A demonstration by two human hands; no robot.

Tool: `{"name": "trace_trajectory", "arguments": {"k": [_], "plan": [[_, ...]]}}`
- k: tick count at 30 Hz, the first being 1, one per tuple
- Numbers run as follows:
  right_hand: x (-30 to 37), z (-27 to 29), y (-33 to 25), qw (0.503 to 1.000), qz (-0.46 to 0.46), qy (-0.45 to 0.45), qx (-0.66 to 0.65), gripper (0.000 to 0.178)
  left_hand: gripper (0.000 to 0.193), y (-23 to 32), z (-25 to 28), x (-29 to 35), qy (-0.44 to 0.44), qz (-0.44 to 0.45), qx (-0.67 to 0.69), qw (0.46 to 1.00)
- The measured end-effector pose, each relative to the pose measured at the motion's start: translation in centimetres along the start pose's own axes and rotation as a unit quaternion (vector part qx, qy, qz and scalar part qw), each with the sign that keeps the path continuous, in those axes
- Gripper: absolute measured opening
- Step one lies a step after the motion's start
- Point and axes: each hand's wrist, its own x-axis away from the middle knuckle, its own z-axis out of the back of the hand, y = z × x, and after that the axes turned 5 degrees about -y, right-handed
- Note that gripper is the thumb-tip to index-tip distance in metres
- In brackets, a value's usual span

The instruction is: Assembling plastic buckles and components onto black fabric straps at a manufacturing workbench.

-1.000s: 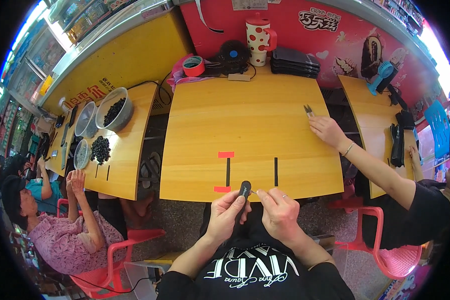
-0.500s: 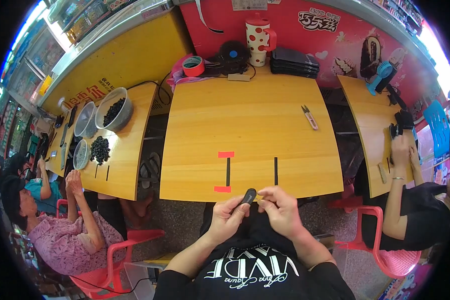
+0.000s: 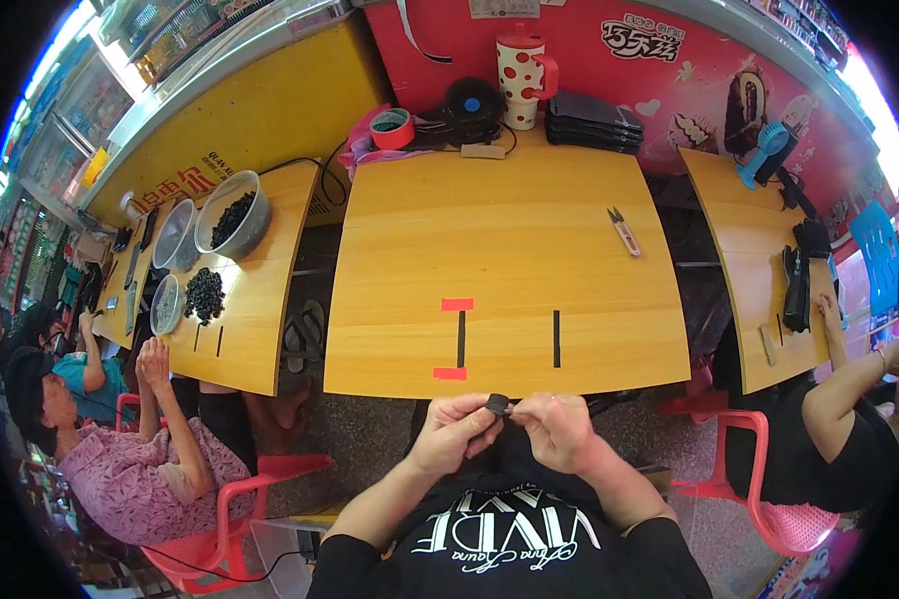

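Observation:
Just beyond the near edge of the wooden table point(image 3: 420, 240), my two hands meet in front of my black shirt. A small dark strap-like piece point(image 3: 497, 403) with a rounded end is pinched between the thumb and fingers of my left hand point(image 3: 451, 435). Close against its right side is my right hand point(image 3: 557, 431), fingers pinched together; what they grip is hidden. On the table ahead lie two black strips, one point(image 3: 460, 339) between red tape pieces point(image 3: 456, 304) and another point(image 3: 556, 339) to its right.
Thread snips point(image 3: 624, 232) lie at the right. A dotted tumbler point(image 3: 519, 80), a black fan point(image 3: 472, 108), red tape roll point(image 3: 392, 129) and stacked black pouches point(image 3: 594, 125) line the back. People sit either side; the left table has tubs point(image 3: 234, 216) and black pieces point(image 3: 204, 296).
The dark piece has tilted in my left hand and shows less of its length. My right fingers have closed in beside it. The person at right has drawn one hand back from a black object.

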Motion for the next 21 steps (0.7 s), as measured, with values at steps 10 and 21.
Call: {"name": "trace_trajectory", "arguments": {"k": [10, 21], "plan": [[1.4, 0.5, -0.3, 0.940, -0.277, -0.033, -0.194, 0.025, 0.024, 3.7, -1.4, 0.9, 0.031, -0.206, -0.699, 0.684], [-0.8, 1.5, -2.2, 0.976, -0.084, -0.088, 0.181, 0.025, 0.026, 3.8, -1.6, 0.9, 0.011, -0.190, -0.764, 0.617]]}}
